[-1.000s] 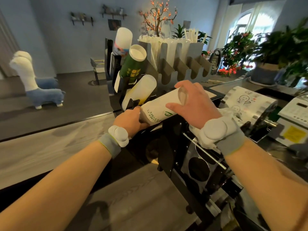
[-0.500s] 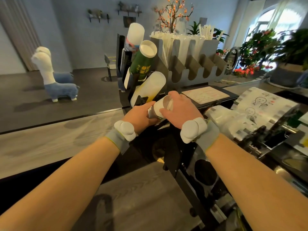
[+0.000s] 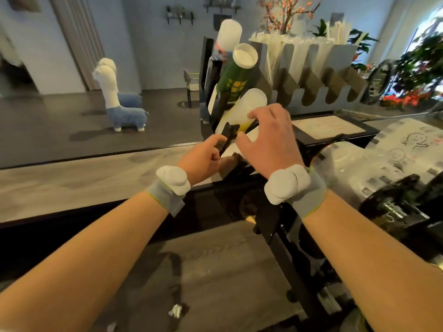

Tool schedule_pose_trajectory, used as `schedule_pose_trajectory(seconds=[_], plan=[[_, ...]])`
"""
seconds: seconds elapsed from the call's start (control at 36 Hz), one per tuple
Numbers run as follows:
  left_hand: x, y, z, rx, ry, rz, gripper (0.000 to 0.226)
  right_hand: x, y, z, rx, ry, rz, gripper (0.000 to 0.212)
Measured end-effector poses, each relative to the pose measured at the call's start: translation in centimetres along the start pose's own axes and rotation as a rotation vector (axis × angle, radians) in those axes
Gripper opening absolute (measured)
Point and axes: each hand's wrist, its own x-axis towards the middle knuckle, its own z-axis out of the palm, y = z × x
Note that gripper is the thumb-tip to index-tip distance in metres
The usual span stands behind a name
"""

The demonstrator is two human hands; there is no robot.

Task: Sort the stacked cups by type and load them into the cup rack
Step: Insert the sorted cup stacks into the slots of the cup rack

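Centre frame: the right hand (image 3: 268, 142) has its grip spread apart, thumb by the lowest white cup stack (image 3: 251, 135) lying in the black cup rack (image 3: 205, 68). The left hand (image 3: 206, 156) curls beside it; I cannot tell whether its grip holds anything.
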Motion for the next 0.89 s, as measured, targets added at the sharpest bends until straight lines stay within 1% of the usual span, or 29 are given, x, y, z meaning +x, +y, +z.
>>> schedule_pose_trajectory(seconds=[0.06, 0.11, 0.19, 0.22, 0.31, 0.39, 0.42, 0.56, 0.67, 0.75, 0.83, 0.89], plan=[[-1.6, -1.5, -0.9, -0.004, -0.012, -0.046, 0.047, -0.7, -1.5, 0.8, 0.056, -0.017, -0.034, 0.037], [-3.7, -3.4, -1.8, -0.012, -0.028, -0.103, 0.043, -1.6, -3.1, 2.0, 0.116, -0.069, -0.051, 0.031], [-7.5, -7.5, -3.3, -0.015, -0.046, -0.192, 0.028, -3.5, -5.5, 5.2, 0.178, -0.192, -0.089, 0.025], [-7.9, -8.1, -3.4, -0.024, -0.054, -0.191, 0.024, -3.7, -5.4, 5.6, 0.184, -0.217, -0.084, 0.024], [-12.2, -11.8, -4.5, -0.003, -0.108, -0.292, 0.018, -6.0, -7.1, 9.4, 0.214, -0.345, -0.059, 0.022], [-16.9, -16.1, -5.0, 0.023, -0.138, -0.376, 0.020, -9.0, -8.7, 13.7, 0.242, -0.513, -0.004, 0.022], [-17.6, -16.5, -4.6, 0.035, -0.158, -0.392, 0.021, -9.7, -8.2, 14.2, 0.234, -0.554, 0.015, 0.022], [-25.2, -23.0, -3.1, 0.038, -0.278, -0.550, 0.024, -15.7, -9.1, 20.5, 0.193, -0.794, 0.126, 0.026], [-29.4, -26.6, -0.6, 0.047, -0.327, -0.622, 0.032, -20.3, -8.6, 24.3, 0.123, -0.923, 0.197, 0.028], [-32.6, -29.8, 2.3, 0.030, -0.436, -0.670, 0.042, -24.7, -8.5, 27.3, 0.053, -1.013, 0.276, 0.029], [-34.1, -29.8, 3.9, 0.014, -0.468, -0.707, 0.045, -27.0, -7.8, 27.9, -0.008, -1.078, 0.306, 0.034], [-35.0, -30.9, 5.4, 0.003, -0.503, -0.727, 0.044, -29.1, -7.7, 29.3, -0.038, -1.158, 0.357, 0.041]])
